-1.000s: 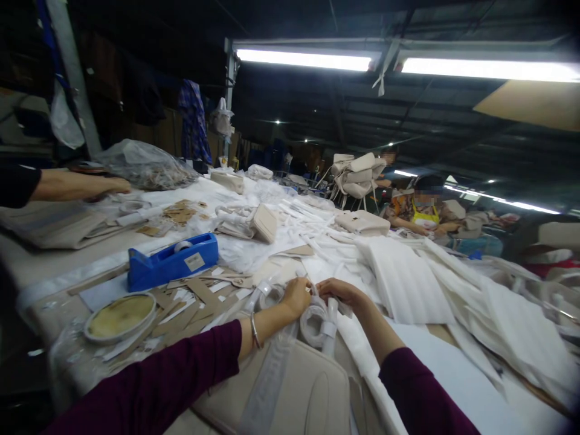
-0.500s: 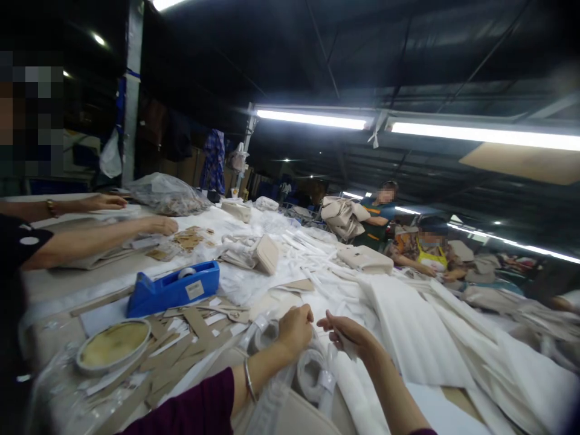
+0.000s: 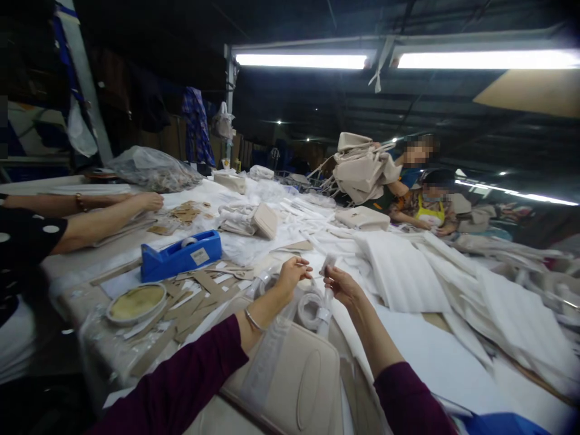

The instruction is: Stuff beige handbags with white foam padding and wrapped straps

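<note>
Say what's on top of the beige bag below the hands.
A translucent strip crosses the bag; a wrapped coil sits by its far edge. Anything under the left sleeve is hidden.

Left hand point(image 3: 290, 279): fingers uncurled since half a second ago | right hand point(image 3: 345, 286): pale piece point(image 3: 328, 262) now raised at fingertips | co-worker's hands point(image 3: 151, 202) at left: brought together | bag bundle point(image 3: 362, 172): shifted rightward, nearer seated worker point(image 3: 430, 211) | blue item point(image 3: 498, 424): brought into view, lower right corner.

One head-worn view, looking forward and down across the desk point(image 3: 75, 269), left hand point(image 3: 293, 278) and right hand point(image 3: 343, 285) near, tube lights point(image 3: 301, 61) farther off
</note>
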The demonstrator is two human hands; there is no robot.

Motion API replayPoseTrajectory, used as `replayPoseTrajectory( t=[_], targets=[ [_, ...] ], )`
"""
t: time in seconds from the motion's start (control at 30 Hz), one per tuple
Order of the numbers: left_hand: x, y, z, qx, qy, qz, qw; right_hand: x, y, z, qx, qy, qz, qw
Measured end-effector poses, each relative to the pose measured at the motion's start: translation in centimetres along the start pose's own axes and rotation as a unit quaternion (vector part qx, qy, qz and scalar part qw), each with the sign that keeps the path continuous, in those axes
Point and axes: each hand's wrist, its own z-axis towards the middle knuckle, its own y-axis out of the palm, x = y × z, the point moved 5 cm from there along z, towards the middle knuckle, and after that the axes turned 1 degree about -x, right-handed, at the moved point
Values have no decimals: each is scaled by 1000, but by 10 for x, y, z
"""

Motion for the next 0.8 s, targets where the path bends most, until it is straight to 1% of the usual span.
replayPoseTrajectory(
  t=[0.1, 0.17, 0.33, 0.47, 0.57, 0.6, 0.63, 0.67, 0.7, 0.73, 0.77, 0.8],
  targets=[
    [2, -4, -1, 19, -8, -22, 1000, 2, 1, 2, 19, -2, -64, 998],
    [3, -6, 0, 33, -15, -27, 999, -1, 5, 1, 18, -7, -115, 993],
    [5, -7, 8, 55, -32, -8, 998, -14, 20, 3, -18, 4, -233, 972],
    [9, 0, 17, 42, -39, 56, 997, -23, 27, 15, -41, 25, -318, 947],
    [16, 8, 18, 19, -23, 120, 992, -29, 30, 26, -50, 16, -366, 929],
    [21, 10, 17, 12, -4, 148, 989, -30, 31, 29, -52, 7, -374, 926],
    [28, 11, 15, 8, 34, 198, 980, -31, 32, 30, -53, -2, -377, 925],
    [36, 11, 13, 13, 84, 272, 958, -32, 33, 29, -55, -12, -375, 925],
    [45, 11, 10, 18, 133, 368, 920, -32, 33, 27, -56, -21, -368, 928],
    [52, 12, 8, 16, 168, 468, 867, -32, 33, 24, -58, -29, -359, 931],
    [57, 11, 7, 6, 185, 555, 811, -32, 32, 20, -59, -36, -348, 935],
    [59, 9, 8, -12, 181, 615, 767, -32, 31, 15, -60, -45, -336, 939]
  ],
)
